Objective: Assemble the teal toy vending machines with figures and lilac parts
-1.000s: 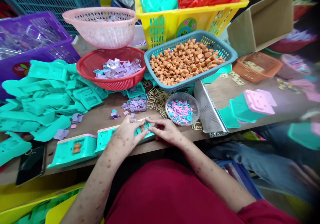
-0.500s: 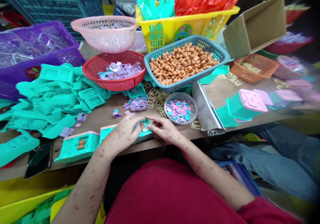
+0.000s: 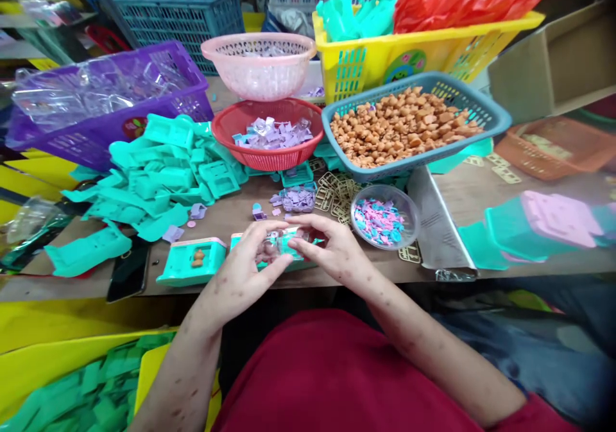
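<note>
My left hand (image 3: pixel 245 265) and my right hand (image 3: pixel 332 249) meet at the table's front edge over a teal plastic toy tray (image 3: pixel 283 252). Both hands' fingertips pinch a small clear plastic piece (image 3: pixel 279 242) on top of it. A second teal tray (image 3: pixel 192 262) with small orange pieces set in it lies just left of my left hand. A small clear bowl (image 3: pixel 382 207) of pink and blue bits stands right of my right hand.
A heap of teal plastic parts (image 3: pixel 163 175) fills the left. Behind are a red basket (image 3: pixel 269 133) of lilac pieces, a blue basket (image 3: pixel 414 127) of orange pieces, a pink colander (image 3: pixel 260 63), purple (image 3: pixel 106 104) and yellow (image 3: pixel 414 47) baskets. A black phone (image 3: pixel 128 271) lies front left.
The view has swung to the left, so everything sits further right in the picture. My hands have stayed on the teal tray, with the fingertips raised slightly around the clear piece.
</note>
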Demonstrator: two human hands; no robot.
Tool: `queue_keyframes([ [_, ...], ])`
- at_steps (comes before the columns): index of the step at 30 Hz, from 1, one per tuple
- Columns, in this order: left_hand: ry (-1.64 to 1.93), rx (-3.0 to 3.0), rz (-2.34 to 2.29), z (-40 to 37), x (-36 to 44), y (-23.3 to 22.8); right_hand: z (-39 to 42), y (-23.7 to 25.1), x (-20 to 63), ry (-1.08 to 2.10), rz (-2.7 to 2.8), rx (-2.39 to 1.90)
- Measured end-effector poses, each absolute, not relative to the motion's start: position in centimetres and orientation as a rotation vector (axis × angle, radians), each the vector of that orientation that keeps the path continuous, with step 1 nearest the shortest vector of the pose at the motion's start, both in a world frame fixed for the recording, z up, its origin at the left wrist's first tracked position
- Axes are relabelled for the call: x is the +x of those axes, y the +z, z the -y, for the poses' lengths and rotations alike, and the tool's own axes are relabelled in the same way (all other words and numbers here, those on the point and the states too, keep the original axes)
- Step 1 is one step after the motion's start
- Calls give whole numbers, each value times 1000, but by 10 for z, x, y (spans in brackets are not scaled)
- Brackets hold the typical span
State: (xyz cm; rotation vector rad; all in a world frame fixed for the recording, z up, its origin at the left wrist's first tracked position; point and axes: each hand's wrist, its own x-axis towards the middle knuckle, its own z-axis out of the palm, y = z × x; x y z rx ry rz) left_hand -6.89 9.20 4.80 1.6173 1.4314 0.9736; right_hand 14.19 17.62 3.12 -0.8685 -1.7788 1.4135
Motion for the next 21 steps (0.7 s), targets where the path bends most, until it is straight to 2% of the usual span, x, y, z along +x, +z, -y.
queue_keyframes([
  [6, 1068, 1439, -1566, -72, -116, 51, -182, 21, 138, 1587, 1814, -912],
  [12, 1176, 1381, -1617, -62, -142, 48, -187, 19, 112, 1596, 1846, -826],
  [21, 700, 1874, -1782, -88, -131, 21, -192, -4, 75, 1570, 1983, -908],
])
